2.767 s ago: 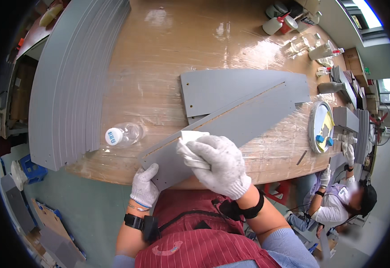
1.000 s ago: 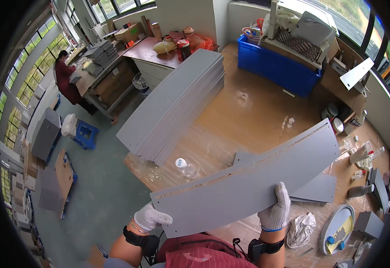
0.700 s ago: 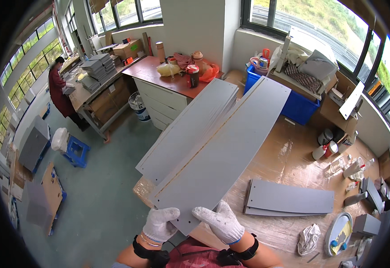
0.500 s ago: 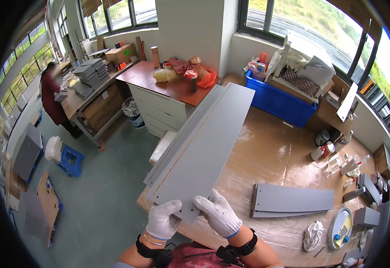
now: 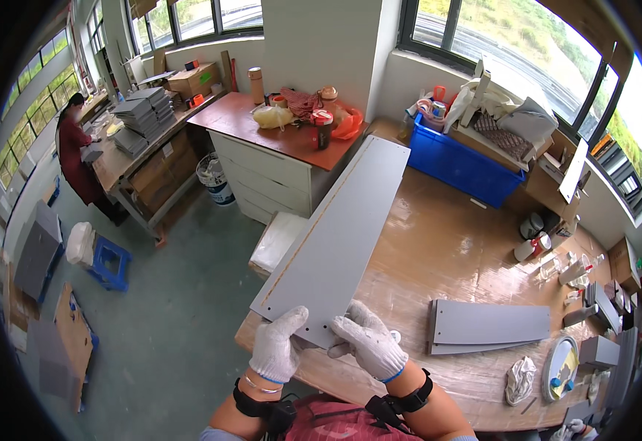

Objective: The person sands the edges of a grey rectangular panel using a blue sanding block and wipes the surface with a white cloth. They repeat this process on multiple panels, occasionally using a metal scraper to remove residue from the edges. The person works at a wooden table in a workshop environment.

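A long grey panel [image 5: 336, 228] lies lengthwise in front of me, with small dark holes at its near end and a thin brownish line along its left side. My left hand [image 5: 280, 344], in a white knit glove, is closed on the near left corner, thumb on top and the other fingers partly hidden. At the near right corner my right hand [image 5: 372, 342], gloved alike, has its fingers bent against the edge. To the right, a short stack of grey panels [image 5: 490, 325] rests on the film-covered table [image 5: 446, 242].
Beyond the panel stand a red-topped cabinet [image 5: 225, 121] and a blue bin [image 5: 461, 162]. Bottles [image 5: 575, 272], a white rag [image 5: 519, 381] and an oval tray [image 5: 549, 367] sit at right. Another person's gloved hand [image 5: 577, 428] shows lower right; a person [image 5: 78, 154] stands far left.
The second panel edge that showed along the left of the long panel is out of sight now. The panel's near end and both hands have shifted slightly right.
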The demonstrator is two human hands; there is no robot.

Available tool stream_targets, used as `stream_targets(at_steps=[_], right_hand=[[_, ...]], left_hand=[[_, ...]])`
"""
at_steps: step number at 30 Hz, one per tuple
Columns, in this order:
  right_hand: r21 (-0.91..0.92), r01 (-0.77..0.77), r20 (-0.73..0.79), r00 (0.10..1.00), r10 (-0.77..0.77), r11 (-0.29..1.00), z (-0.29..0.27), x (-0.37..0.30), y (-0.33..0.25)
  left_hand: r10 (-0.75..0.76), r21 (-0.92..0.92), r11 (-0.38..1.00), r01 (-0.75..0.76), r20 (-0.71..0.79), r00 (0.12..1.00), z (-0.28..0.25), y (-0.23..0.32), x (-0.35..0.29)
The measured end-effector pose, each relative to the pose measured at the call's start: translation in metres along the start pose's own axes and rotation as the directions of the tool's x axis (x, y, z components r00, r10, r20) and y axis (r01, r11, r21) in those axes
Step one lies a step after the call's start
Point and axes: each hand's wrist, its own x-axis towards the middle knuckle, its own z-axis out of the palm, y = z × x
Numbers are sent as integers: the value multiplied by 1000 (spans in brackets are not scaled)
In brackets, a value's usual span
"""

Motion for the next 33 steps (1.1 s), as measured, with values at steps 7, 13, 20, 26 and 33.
stream_targets(at_steps=[7,13,20,26,33], right_hand=[[65,29,-49,998,-26,997,14,-14,4],[-316,24,-279,953,-117,949,-4,-29,22],[-833,192,-1,937,-349,519,14,-25,37],[-905,242,48,875,-482,350,27,-6,40],[-875,294,78,870,-487,385,20,0,55]], left_hand=[[-208,491,851,188,-15,978,-63,26,8],[307,436,878,-196,-200,930,-113,31,1],[476,612,704,-359,-34,879,-87,-1,41],[562,741,576,-346,-51,826,-80,-13,69],[588,817,474,-327,-17,808,-87,-10,75]])
